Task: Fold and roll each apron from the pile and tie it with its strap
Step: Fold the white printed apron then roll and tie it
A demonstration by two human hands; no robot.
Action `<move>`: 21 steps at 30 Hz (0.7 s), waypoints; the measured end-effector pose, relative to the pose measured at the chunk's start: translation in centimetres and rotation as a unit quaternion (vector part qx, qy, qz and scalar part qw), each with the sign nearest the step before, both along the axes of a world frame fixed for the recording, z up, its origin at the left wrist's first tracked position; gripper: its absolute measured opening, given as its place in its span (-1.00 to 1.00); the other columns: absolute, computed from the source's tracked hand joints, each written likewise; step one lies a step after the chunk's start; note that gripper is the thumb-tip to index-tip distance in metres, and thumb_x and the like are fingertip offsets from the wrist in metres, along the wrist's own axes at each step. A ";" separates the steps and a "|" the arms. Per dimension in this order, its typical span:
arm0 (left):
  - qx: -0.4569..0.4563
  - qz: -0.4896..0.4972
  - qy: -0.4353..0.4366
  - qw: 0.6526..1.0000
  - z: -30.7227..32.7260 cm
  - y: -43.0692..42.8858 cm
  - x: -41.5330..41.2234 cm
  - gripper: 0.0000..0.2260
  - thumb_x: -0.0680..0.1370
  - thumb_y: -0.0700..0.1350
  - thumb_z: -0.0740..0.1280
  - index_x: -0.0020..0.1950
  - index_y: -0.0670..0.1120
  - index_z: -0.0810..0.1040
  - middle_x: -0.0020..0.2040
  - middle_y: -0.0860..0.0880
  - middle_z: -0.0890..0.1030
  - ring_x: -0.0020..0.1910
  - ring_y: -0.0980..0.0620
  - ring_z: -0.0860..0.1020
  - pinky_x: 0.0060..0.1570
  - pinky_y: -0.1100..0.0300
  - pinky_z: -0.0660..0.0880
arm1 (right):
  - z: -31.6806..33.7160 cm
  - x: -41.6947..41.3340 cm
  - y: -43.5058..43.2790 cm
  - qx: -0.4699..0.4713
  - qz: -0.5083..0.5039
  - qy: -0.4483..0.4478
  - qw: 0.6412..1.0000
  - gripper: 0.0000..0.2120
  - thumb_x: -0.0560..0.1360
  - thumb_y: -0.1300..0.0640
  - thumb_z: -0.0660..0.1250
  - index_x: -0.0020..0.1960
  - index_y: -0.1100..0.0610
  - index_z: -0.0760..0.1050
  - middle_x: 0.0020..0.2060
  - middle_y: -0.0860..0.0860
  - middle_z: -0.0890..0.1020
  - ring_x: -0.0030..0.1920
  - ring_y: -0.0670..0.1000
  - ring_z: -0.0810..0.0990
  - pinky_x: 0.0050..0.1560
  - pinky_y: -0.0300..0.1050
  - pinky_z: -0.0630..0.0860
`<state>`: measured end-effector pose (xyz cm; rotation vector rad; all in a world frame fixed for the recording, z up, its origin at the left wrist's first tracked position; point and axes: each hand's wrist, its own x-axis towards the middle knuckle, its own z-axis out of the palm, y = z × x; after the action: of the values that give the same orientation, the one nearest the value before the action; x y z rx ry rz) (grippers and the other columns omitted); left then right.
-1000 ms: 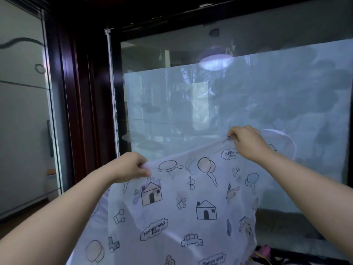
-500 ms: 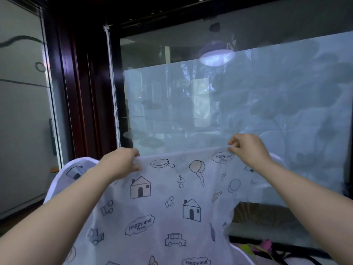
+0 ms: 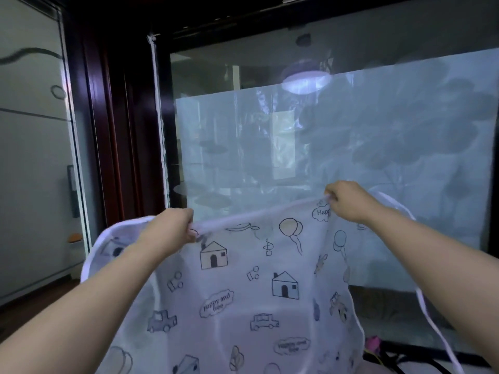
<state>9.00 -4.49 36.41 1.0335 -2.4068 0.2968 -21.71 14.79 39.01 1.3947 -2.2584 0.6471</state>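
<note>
Currently aloft: one cartoon-printed apron [image 3: 243,292], top hem pinched taut by left hand [image 3: 172,228] and right hand [image 3: 348,201], body hanging before a window [image 3: 351,144]; loose strap [image 3: 437,333] dangling right, likely to tangle into the fold.

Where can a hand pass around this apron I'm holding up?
Free above the apron, between left hand and right hand, facing the window. Crowded below: cloth fills it, and the strap hangs under the right forearm.
</note>
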 end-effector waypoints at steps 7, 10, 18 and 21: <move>0.051 -0.030 -0.069 0.996 0.6 -0.8 0.6 -0.80 0.45 0.01 0.35 -0.11 -0.10 0.46 -0.14 -0.05 0.55 -0.09 -0.08 0.53 -0.14 0.06 0.46 | 0.0 -0.9 0.4 -0.042 -0.026 0.041 0.998 -0.79 0.44 0.31 0.29 -0.30 0.06 0.44 -0.27 0.06 0.53 -0.16 0.14 0.51 -0.28 -0.12 0.31; 0.262 -0.108 -0.107 0.953 0.0 -0.5 1.2 -0.68 0.32 0.16 0.38 -0.17 -0.08 0.50 -0.23 0.02 0.56 -0.22 0.01 0.52 -0.19 0.12 0.43 | -0.1 -1.2 0.1 -0.104 -0.060 0.039 0.992 -0.81 0.46 0.34 0.25 -0.25 0.12 0.53 -0.24 0.13 0.58 -0.14 0.19 0.55 -0.27 -0.10 0.37; 0.740 -0.141 -0.046 0.656 -16.2 2.3 -1.2 -0.06 0.23 0.66 -0.04 0.36 0.11 0.49 0.37 -0.01 0.49 0.36 -0.11 0.41 0.42 -0.12 0.20 | -0.5 0.1 0.0 -0.189 -0.046 0.002 0.981 -0.74 0.40 0.40 0.21 -0.07 0.19 0.62 -0.07 0.19 0.64 -0.01 0.23 0.57 -0.03 -0.02 0.50; 0.774 -0.125 -0.038 0.620 -20.6 4.5 -2.6 0.03 0.20 0.67 -0.02 0.39 -0.01 0.44 0.32 -0.03 0.45 0.27 -0.09 0.36 0.20 0.02 0.28 | -1.6 1.1 -0.3 -0.153 -0.047 0.014 0.987 -0.72 0.42 0.39 0.21 -0.01 0.19 0.62 -0.01 0.20 0.63 0.04 0.23 0.56 -0.02 -0.02 0.48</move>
<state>6.42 -0.02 15.82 1.0994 -2.4156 -2.2195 -20.65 14.52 37.41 1.1357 -2.0809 0.8925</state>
